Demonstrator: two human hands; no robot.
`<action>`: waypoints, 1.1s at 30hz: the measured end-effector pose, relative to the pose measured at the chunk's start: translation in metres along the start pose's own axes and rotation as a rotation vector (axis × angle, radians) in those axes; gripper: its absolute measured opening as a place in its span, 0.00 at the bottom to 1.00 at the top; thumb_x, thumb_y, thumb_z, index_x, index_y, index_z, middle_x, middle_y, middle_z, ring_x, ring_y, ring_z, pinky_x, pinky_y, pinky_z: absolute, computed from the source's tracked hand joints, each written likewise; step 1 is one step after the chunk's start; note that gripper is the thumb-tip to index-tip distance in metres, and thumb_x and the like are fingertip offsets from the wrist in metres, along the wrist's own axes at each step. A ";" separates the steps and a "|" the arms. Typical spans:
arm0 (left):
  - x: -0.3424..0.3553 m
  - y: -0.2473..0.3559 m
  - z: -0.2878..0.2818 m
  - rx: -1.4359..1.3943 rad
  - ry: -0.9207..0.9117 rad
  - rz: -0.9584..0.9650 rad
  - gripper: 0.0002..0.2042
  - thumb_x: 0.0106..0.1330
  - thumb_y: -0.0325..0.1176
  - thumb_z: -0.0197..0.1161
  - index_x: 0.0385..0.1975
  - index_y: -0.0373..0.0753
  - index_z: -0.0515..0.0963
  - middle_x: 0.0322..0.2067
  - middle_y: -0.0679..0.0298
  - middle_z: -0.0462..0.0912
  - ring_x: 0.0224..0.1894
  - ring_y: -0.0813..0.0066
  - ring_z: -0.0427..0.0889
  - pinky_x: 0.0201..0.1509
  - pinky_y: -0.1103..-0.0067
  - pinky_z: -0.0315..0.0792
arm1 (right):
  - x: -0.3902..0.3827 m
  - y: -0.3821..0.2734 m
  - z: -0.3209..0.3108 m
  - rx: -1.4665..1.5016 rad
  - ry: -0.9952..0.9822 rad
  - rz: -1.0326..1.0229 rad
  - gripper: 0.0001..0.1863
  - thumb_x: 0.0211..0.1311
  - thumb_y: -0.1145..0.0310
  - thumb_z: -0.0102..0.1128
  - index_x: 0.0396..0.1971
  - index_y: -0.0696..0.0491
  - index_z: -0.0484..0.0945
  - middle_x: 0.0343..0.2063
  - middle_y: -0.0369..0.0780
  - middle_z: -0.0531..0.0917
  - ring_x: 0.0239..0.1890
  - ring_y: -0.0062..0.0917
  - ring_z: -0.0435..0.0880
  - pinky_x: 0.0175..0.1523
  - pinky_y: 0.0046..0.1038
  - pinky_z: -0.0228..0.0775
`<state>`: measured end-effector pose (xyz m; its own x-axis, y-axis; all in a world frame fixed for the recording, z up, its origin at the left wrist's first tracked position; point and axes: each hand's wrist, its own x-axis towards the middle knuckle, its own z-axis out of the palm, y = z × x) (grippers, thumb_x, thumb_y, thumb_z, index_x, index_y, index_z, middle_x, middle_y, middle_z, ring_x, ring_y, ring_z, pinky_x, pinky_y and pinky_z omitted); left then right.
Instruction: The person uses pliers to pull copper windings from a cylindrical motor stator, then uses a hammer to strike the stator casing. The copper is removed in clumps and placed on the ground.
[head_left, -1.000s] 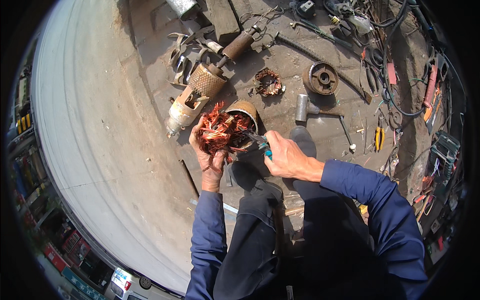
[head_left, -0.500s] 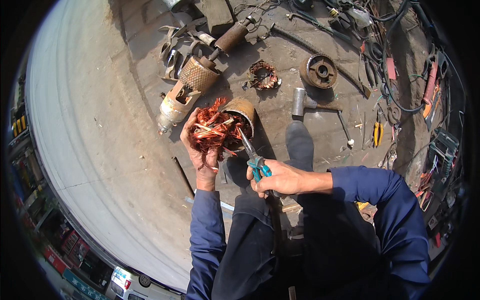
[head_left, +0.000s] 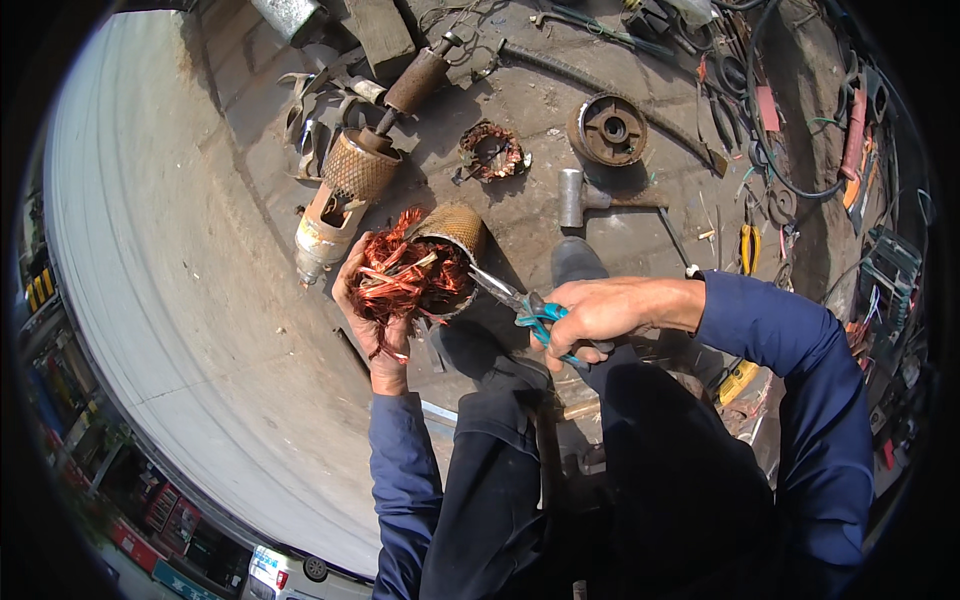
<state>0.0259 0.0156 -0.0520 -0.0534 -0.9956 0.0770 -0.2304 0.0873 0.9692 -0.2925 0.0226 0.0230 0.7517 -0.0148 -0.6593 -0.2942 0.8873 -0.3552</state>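
Note:
My left hand (head_left: 358, 312) is closed around a bunch of tangled, bright copper wire (head_left: 390, 280). The wire fills the mouth of a rusty, mesh-patterned cylinder (head_left: 455, 228) lying on its side. My right hand (head_left: 595, 320) grips long-nose pliers (head_left: 530, 318) with teal handles, whose tips touch the cylinder's rim beside the wire. Up and left lies a rusty shaft assembly (head_left: 360, 170) with a cream end housing (head_left: 320, 250). A ring of wire (head_left: 492, 150) and a round metal flange (head_left: 607, 122) lie above the cylinder.
A hammer (head_left: 572, 198), a long bar (head_left: 665, 130), yellow-handled pliers (head_left: 749, 245), cables and hand tools crowd the right side. Scrap metal pieces (head_left: 300, 105) and a wooden block (head_left: 372, 38) lie at the top. My boots (head_left: 575, 260) are below the cylinder. Pale pavement and a parked vehicle are at left.
My right hand has shifted right and turned, and the pliers now slant from lower right into the cylinder's rim. My left hand still holds the wire; the whole view has shifted, scene sliding left.

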 end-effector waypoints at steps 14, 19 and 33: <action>0.008 0.001 -0.018 -0.072 -0.170 -0.062 0.45 0.60 0.58 0.82 0.71 0.43 0.67 0.77 0.41 0.66 0.78 0.50 0.70 0.81 0.56 0.69 | 0.000 -0.028 -0.016 0.130 -0.029 0.171 0.16 0.66 0.68 0.61 0.47 0.65 0.83 0.41 0.49 0.90 0.22 0.23 0.80 0.34 0.37 0.88; 0.009 0.002 -0.020 -0.073 -0.166 -0.101 0.46 0.58 0.62 0.82 0.69 0.41 0.68 0.77 0.41 0.67 0.78 0.50 0.71 0.81 0.55 0.68 | 0.018 -0.028 -0.016 0.244 -0.074 0.112 0.15 0.66 0.67 0.61 0.45 0.63 0.84 0.35 0.47 0.90 0.20 0.21 0.79 0.29 0.32 0.81; 0.014 0.005 -0.018 -0.211 -0.174 -0.166 0.46 0.56 0.62 0.83 0.67 0.40 0.71 0.75 0.41 0.70 0.78 0.49 0.70 0.81 0.54 0.67 | 0.050 0.032 -0.007 -0.744 0.531 -0.389 0.14 0.62 0.71 0.63 0.41 0.62 0.72 0.33 0.57 0.85 0.36 0.62 0.85 0.42 0.53 0.78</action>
<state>0.0417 0.0015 -0.0413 -0.2017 -0.9733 -0.1096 -0.0442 -0.1028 0.9937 -0.2683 0.0471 -0.0255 0.5659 -0.6098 -0.5549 -0.5153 0.2637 -0.8154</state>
